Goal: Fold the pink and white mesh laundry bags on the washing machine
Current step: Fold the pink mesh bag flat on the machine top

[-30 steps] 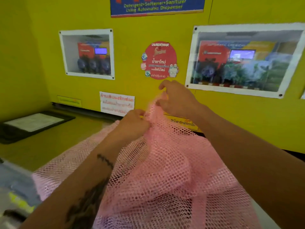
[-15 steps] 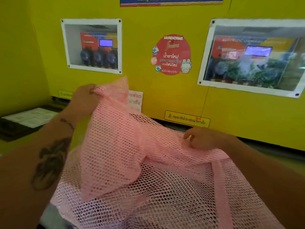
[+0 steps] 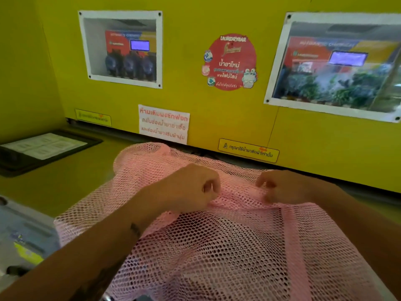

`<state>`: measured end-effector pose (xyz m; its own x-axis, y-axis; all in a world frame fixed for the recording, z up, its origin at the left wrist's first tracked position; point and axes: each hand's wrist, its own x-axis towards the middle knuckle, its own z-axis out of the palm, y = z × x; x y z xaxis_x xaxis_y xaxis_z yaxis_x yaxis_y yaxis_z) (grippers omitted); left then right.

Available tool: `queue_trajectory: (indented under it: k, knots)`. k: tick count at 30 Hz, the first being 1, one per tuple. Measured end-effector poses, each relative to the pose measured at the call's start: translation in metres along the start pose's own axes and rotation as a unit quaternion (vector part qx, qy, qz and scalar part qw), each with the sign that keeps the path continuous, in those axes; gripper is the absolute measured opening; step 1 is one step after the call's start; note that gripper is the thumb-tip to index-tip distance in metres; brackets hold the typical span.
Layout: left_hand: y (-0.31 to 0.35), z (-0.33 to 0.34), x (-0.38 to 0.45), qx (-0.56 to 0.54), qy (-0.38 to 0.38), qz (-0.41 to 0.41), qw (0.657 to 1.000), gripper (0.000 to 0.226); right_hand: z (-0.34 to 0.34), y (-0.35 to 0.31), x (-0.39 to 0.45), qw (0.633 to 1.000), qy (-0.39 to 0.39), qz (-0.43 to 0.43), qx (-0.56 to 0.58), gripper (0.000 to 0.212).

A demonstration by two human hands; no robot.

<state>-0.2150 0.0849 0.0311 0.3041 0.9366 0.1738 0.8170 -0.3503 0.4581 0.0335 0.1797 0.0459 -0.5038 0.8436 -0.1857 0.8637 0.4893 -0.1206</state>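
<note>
The pink mesh bag (image 3: 227, 246) lies spread over the yellow machine top (image 3: 71, 187), and near its far edge the left hand (image 3: 186, 190) pinches a fold with curled fingers while the right hand (image 3: 284, 187) beside it seems to nip the same ridge, fingertips partly hidden.

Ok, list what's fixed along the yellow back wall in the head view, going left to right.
Small white-framed window → white paper notice with red lettering → round red sticker → yellow label low on the wall → large white-framed window.
</note>
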Motion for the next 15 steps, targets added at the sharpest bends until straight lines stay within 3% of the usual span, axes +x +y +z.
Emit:
queue_trajectory:
  k: [2, 4, 6, 8, 9, 11, 12, 13, 15]
  knots:
    - [0.005, 0.010, 0.007, 0.060, -0.033, 0.010, 0.998, 0.026, -0.001, 0.006, -0.006, 1.000, -0.001, -0.005, -0.015, 0.016]
    - [0.005, 0.015, 0.015, 0.164, -0.052, 0.005, 0.985, 0.040, -0.015, 0.009, -0.015, 0.999, 0.013, -0.021, 0.024, 0.020]
    - [0.002, 0.015, 0.021, 0.240, -0.042, 0.002, 0.970, 0.037, -0.041, 0.013, -0.022, 0.977, 0.038, -0.025, 0.207, 0.016]
    - [0.001, 0.009, 0.024, 0.233, 0.011, 0.013, 0.972, 0.020, -0.063, 0.018, -0.021, 0.940, 0.088, -0.017, 0.331, 0.015]
    - [0.001, 0.004, 0.025, 0.186, 0.041, 0.019, 0.981, 0.012, -0.069, 0.022, -0.016, 0.945, 0.137, 0.005, 0.298, 0.011]
    - [0.005, -0.010, 0.028, 0.040, 0.094, 0.017, 0.995, 0.021, -0.070, 0.030, -0.001, 0.973, 0.215, 0.079, 0.038, 0.009]
    - [0.007, -0.019, 0.028, -0.020, 0.127, 0.017, 0.992, 0.025, -0.064, 0.029, 0.003, 0.959, 0.248, 0.113, -0.075, 0.013]
    - [0.010, -0.029, 0.030, -0.046, 0.168, 0.015, 0.985, 0.026, -0.057, 0.025, 0.004, 0.947, 0.275, 0.119, -0.115, 0.017]
    - [0.012, -0.046, 0.032, -0.017, 0.228, -0.005, 0.973, 0.020, -0.046, 0.012, 0.000, 0.944, 0.321, 0.070, -0.022, 0.019]
